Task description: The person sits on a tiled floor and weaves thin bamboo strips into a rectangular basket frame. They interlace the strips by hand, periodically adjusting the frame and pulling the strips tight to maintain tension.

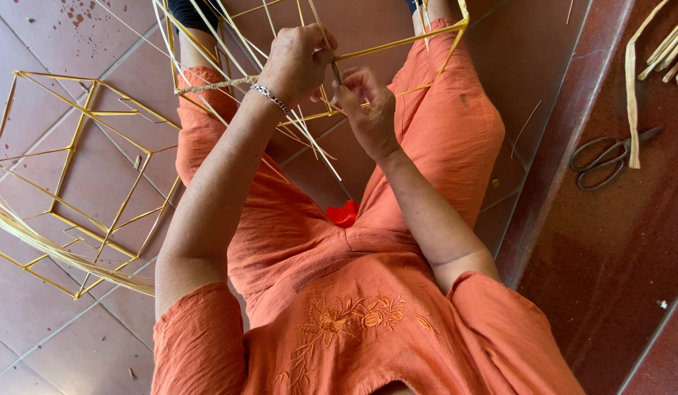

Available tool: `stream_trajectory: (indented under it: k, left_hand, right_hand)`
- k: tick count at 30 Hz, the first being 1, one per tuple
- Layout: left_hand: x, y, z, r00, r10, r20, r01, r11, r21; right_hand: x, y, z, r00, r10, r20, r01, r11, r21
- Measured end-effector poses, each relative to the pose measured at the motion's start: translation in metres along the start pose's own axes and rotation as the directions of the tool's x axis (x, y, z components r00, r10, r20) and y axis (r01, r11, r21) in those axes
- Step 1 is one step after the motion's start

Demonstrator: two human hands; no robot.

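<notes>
I sit in orange clothes with a yellow bamboo-stick frame (397, 45) held above my knees. My left hand (298, 62), a silver bracelet at its wrist, is closed around a joint of the frame where several thin sticks meet. My right hand (368, 106) sits just to the right of it and pinches a thin strip (336, 72) at the same joint. Loose thin splints (309, 139) hang down from the joint between my forearms.
A finished yellow stick frame (83, 183) lies on the tiled floor at left, with a bundle of pale strips (54, 249) across it. Scissors (602, 157) and more flat strips (664, 51) lie on the red step at right. A small red thing (344, 214) sits between my legs.
</notes>
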State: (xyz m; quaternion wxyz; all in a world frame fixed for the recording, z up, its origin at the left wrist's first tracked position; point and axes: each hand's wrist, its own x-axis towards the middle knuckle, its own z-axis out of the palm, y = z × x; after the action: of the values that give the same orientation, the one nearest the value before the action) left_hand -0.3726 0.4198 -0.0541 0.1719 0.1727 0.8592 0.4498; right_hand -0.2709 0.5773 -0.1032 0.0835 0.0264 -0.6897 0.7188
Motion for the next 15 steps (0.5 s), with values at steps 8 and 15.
stream_trajectory:
  k: [8, 15]
  left_hand:
    - [-0.007, 0.000, -0.004, 0.988, 0.062, 0.142, -0.031, 0.977, -0.211]
    - [-0.014, 0.013, -0.013, 0.974, 0.126, 0.189, -0.081, 0.970, -0.230]
  right_hand:
    - [-0.010, -0.020, -0.006, 0.955, 0.246, 0.164, -0.224, 0.964, -0.141]
    - [0.005, -0.056, -0.033, 0.944, -0.190, 0.269, 0.311, 0.783, -0.538]
